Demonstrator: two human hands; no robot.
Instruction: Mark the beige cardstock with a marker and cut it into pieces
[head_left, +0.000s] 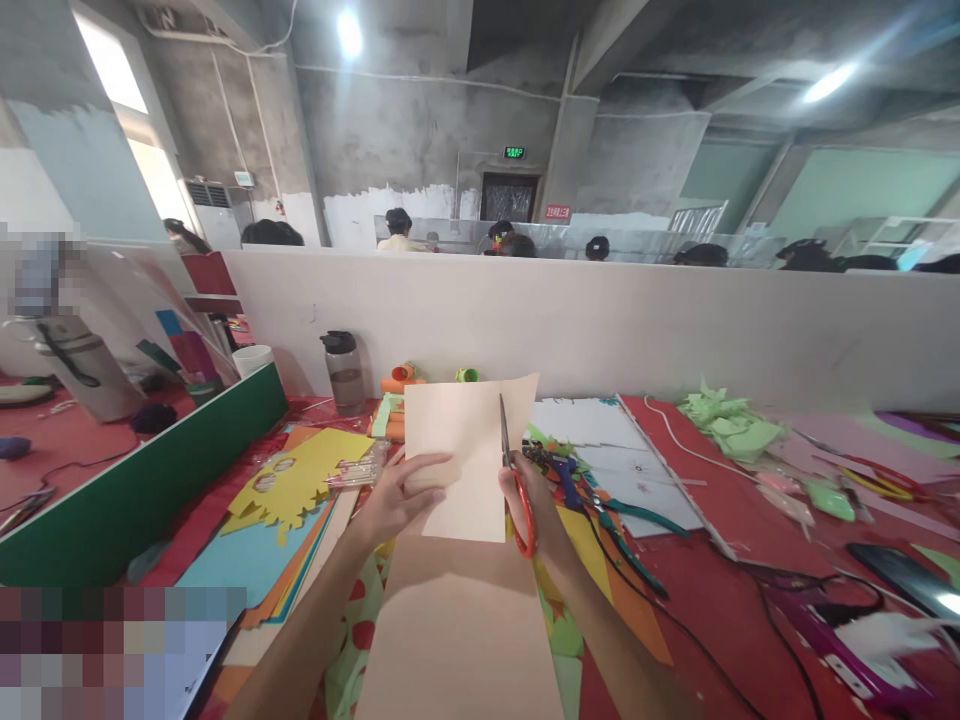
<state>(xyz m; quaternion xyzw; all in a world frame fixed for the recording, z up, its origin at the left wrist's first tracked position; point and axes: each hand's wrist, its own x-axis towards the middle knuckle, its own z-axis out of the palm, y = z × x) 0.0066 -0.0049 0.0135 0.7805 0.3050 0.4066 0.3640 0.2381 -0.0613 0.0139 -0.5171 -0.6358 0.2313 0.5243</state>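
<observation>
Left hand grips the sheet by its left side, likely steadying it against the blades. Right hand holds scissors along the cut; right strip bends aside, presumably giving clearance. Sheet sits centre, above larger card.

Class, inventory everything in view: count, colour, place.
Cut paper sheet: 1, cream, centre
Metal scissors: 1, red handles, at its right
Long paper sheet: 1, beige, lower centre
Pliers: 1, teal handles, right
Paper stack: several sheets, multicoloured, left
Plastic bottle: 1, grey, back left
Upright partition: 1, white, behind bottle
Low divider: 1, green, left
Crumpled paper: 1 heap, pale green, right
Power strip: 1, purple, lower right
Smaller or distant things: uncounted, mixed, throughout
Left hand: 1, on cut sheet
Right hand: 1, holding scissors
</observation>
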